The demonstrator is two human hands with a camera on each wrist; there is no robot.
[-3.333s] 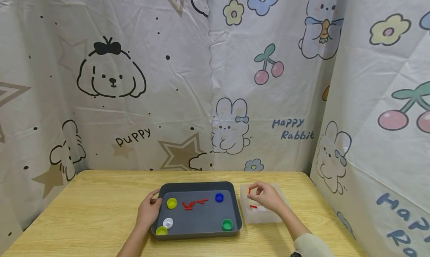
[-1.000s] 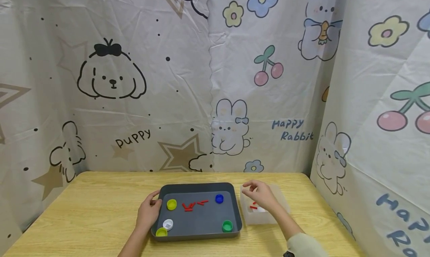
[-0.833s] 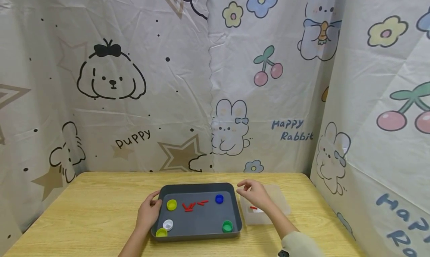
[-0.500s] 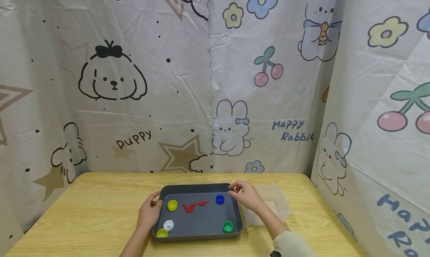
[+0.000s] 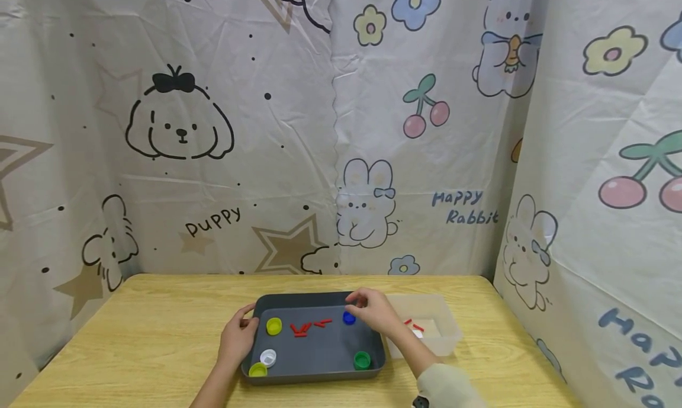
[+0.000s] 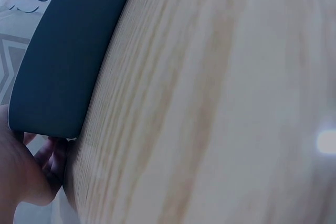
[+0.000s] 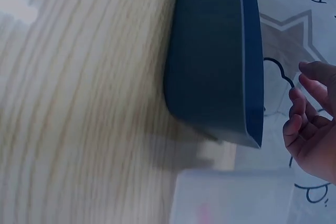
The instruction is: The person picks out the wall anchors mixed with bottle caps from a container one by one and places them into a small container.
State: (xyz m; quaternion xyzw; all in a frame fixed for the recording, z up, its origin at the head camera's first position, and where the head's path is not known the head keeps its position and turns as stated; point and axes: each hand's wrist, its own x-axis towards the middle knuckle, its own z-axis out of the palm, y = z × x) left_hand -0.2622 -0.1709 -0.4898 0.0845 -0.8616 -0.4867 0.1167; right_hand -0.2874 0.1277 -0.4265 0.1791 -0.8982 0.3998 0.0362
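My left hand (image 5: 237, 336) grips the left side of a dark grey tray (image 5: 314, 375), its fingers (image 6: 50, 158) curled by the outer wall in the left wrist view. My right hand (image 5: 375, 312) is above the tray's far right corner, near a blue bottle cap (image 5: 348, 318). Its fingers are loosely bent, with nothing visible between them in the right wrist view. Several short red sticks (image 5: 301, 328) lie mid-tray. A yellow cap (image 5: 274, 326), a white cap (image 5: 268, 357), another yellow cap (image 5: 258, 370) and a green cap (image 5: 362, 360) sit around them.
To the tray's right stands a translucent plastic box (image 5: 447, 322), partly behind my right forearm, with red sticks (image 5: 418, 327) and something white (image 5: 417, 334) inside. A patterned curtain (image 5: 288, 159) rises behind the wooden table (image 5: 160, 325).
The red stick that my right hand pinched over the box now lies in the box. That hand has since moved left, over the tray. My left hand stays at the tray's side.
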